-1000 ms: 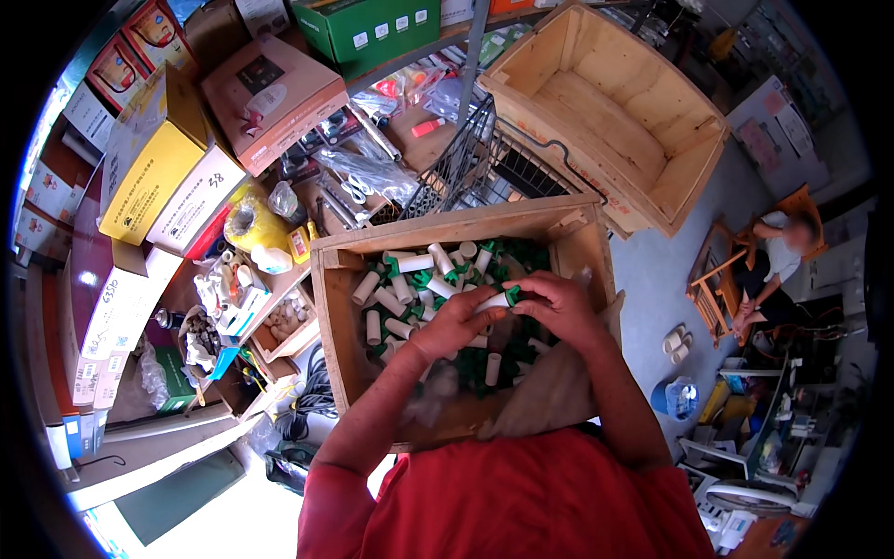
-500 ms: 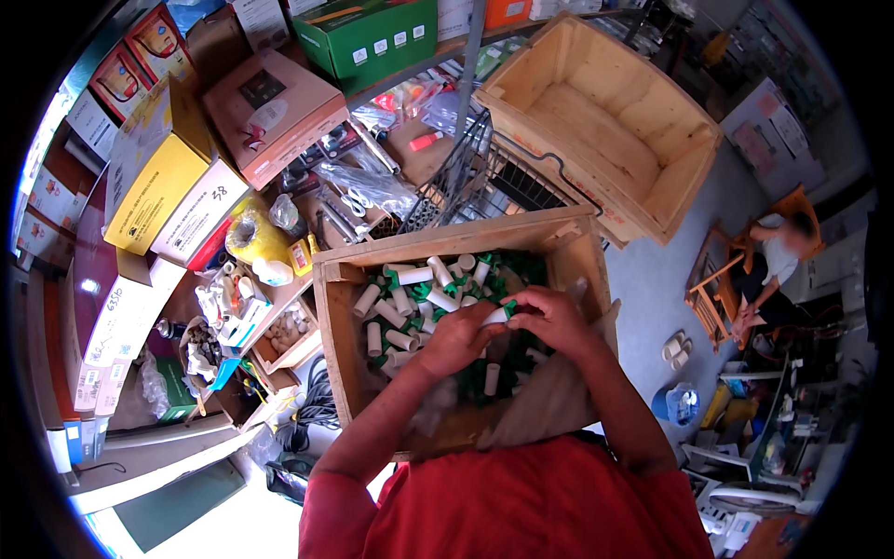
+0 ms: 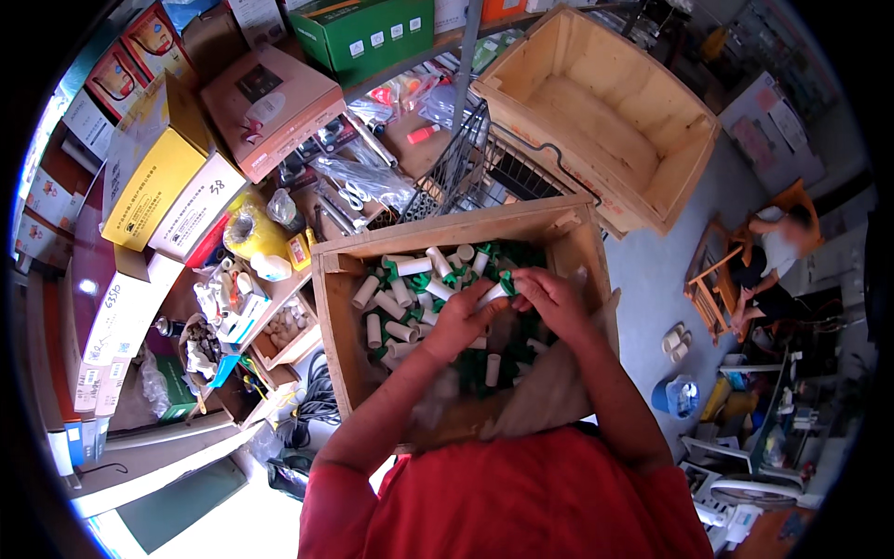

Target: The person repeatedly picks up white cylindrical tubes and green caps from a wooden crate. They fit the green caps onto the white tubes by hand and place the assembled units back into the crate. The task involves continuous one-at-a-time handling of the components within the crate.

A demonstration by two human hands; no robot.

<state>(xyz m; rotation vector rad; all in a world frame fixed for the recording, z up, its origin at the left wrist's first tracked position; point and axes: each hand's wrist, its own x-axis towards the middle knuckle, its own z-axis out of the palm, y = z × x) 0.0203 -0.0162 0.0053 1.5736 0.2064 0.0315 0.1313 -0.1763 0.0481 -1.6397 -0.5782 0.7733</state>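
In front of me, my left hand point(image 3: 454, 324) is closed round a short white plastic tube with a green end point(image 3: 494, 294), tilted up to the right. My right hand point(image 3: 553, 304) pinches at the green end with thumb and fingers; its fingertips partly hide that end. Both hands are above a wooden box point(image 3: 328, 307) holding many similar white tubes with green parts, lying jumbled. One loose tube point(image 3: 493, 369) stands nearly upright below my hands. Cloudy plastic sheeting point(image 3: 549, 396) covers the box's near right corner.
A larger wooden crate point(image 3: 596, 112) stands beyond at the right, beside a black wire basket point(image 3: 456, 172). Cartons and a yellow tape-like roll point(image 3: 250, 233) crowd the left. A person point(image 3: 775, 256) sits at the far right near slippers point(image 3: 677, 343) and a blue bucket point(image 3: 674, 398).
The tube in my hands now tilts more steeply, its green end higher. My right hand has shifted slightly up with it, fingers straighter. The view has moved a little.
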